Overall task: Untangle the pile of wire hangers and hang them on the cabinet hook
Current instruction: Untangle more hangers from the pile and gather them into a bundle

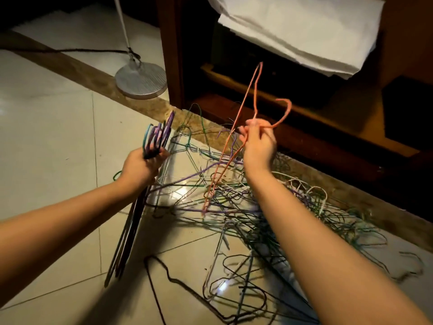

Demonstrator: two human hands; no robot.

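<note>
Above the tangled pile (236, 200), an orange hanger (290, 106) — seemingly light, springy, snag-prone — was pinched at its neck by the right hand (260, 146), a bundle (159, 134) being clutched in the left hand (140, 165).

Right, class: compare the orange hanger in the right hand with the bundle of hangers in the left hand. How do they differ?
The orange hanger is one hanger; the bundle is several, purple, teal and dark. The right hand pinches the orange hanger at its neck; the left hand grips the bundle just below its hooks. The orange hanger's low end overlaps the pile; the bundle hangs left of it. Both are wire hangers.
</note>
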